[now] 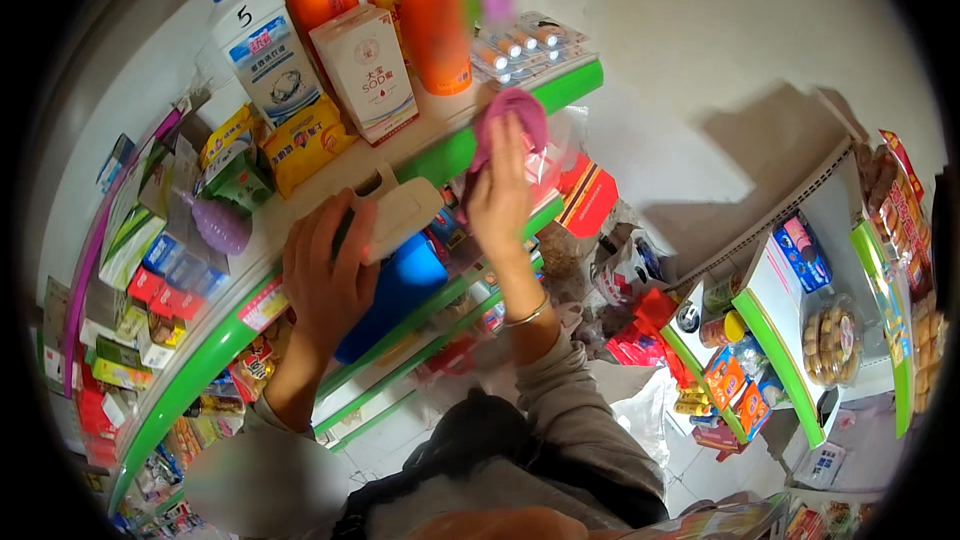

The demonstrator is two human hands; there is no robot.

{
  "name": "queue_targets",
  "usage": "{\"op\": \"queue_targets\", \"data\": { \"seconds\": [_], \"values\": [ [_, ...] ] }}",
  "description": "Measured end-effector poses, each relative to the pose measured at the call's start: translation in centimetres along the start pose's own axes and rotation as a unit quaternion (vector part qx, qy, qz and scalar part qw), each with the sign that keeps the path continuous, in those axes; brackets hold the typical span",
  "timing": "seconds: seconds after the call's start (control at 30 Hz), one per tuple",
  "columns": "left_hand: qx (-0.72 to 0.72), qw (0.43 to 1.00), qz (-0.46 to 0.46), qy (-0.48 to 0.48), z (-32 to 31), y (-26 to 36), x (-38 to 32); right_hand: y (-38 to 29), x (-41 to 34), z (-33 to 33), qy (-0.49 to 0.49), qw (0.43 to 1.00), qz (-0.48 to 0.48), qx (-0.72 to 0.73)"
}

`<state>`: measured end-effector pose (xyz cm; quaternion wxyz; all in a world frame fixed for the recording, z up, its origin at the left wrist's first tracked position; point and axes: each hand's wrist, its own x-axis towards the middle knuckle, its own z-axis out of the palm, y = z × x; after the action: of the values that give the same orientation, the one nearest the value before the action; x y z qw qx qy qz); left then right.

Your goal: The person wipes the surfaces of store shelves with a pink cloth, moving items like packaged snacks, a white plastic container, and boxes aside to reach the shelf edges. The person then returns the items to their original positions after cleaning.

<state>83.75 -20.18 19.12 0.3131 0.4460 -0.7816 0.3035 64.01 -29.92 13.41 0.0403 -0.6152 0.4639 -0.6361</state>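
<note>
My left hand (330, 270) grips a flat beige plastic bottle or container (405, 214), tilted over the front edge of the upper shelf (450, 154). Its fingers cover the near end of the container. My right hand (501, 202) presses a bunched pink cloth (517, 116) to the shelf's green front strip (574, 86). A white box (367, 75) and an orange bottle (435, 22) stand just behind on the shelf. A white bottle with a blue cap (262, 52) and a yellow soft pack (306, 142) are farther left.
Blister packs (525, 49) lie at the shelf's right end. Left along the shelf are a purple ribbed bottle (221, 225) and several small boxes. Below are a blue plastic item (412, 292) and a red box (589, 195). Another stocked shelf unit (780, 360) stands at right.
</note>
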Motion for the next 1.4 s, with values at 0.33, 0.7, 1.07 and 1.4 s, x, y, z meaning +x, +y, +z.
{"op": "queue_targets", "data": {
  "seconds": [0.33, 0.7, 1.07, 1.4],
  "values": [
    [-0.005, 0.999, 0.023, 0.024, 0.5, 0.0, 0.6, 10.6, 9.9, -4.0, 0.086, 0.981, 0.041, -0.167],
    [-0.018, 1.0, 0.022, 0.002, 0.3, -0.2, 0.0, 4.8, 5.6, -3.0, 0.038, 0.984, -0.018, -0.171],
    [0.019, 0.999, 0.029, 0.042, 0.6, 0.1, 0.2, 9.2, 9.7, -3.4, 0.099, 0.935, 0.003, -0.341],
    [0.013, 0.999, 0.022, 0.031, 0.7, 0.1, 0.2, -0.9, 0.3, -1.8, -0.088, 0.971, -0.22, -0.027]
  ]
}}
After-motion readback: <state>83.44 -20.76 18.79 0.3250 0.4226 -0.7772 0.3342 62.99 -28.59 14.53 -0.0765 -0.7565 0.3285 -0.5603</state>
